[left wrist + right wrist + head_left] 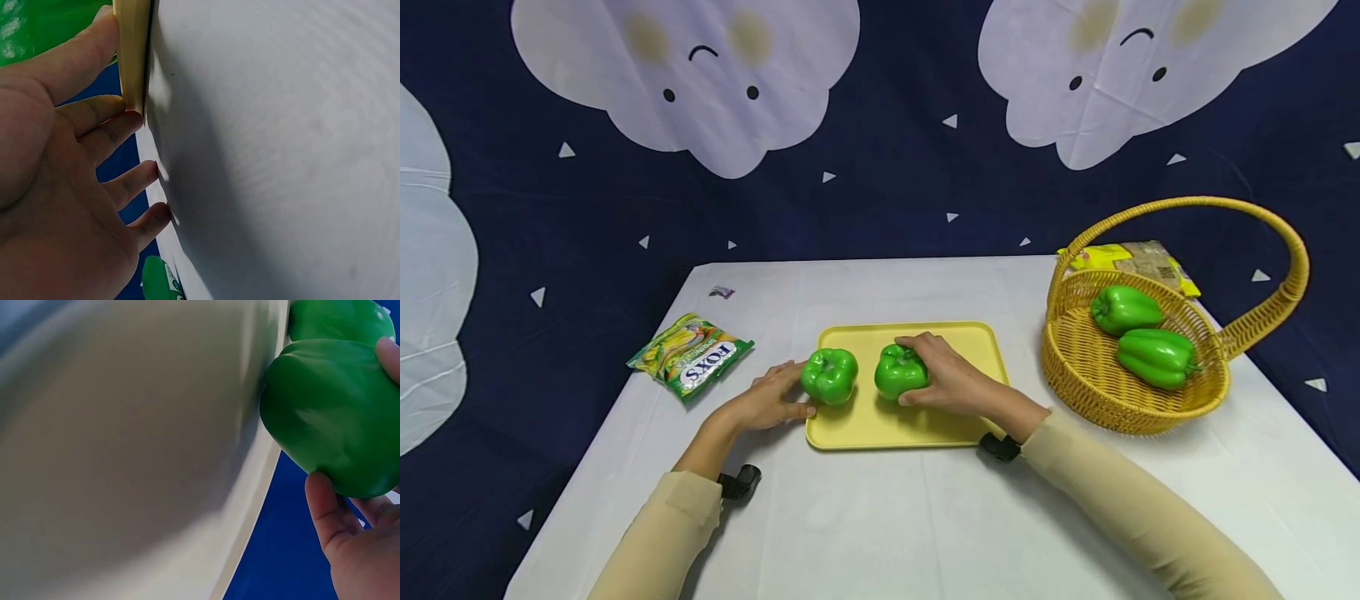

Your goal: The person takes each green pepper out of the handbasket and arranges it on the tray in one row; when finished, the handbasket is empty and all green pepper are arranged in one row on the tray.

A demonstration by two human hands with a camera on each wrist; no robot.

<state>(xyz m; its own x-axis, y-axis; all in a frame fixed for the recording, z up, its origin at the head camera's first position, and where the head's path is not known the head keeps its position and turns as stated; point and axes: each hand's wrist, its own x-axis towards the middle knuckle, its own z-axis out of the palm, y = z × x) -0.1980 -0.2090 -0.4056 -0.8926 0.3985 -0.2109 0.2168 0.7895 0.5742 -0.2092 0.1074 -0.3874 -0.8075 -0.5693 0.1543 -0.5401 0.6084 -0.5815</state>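
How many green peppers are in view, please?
4: left pepper on the tray, right pepper in the right hand, rear pepper and front pepper in the basket; none seems hidden.

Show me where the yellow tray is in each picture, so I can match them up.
Head: the yellow tray lies near the middle, slightly below centre.
Left wrist: only a narrow strip of its edge shows, at the top, left of centre.
Right wrist: its shadowed surface fills most of the left side.
Shared landmark: a green pepper; every view shows at least one.
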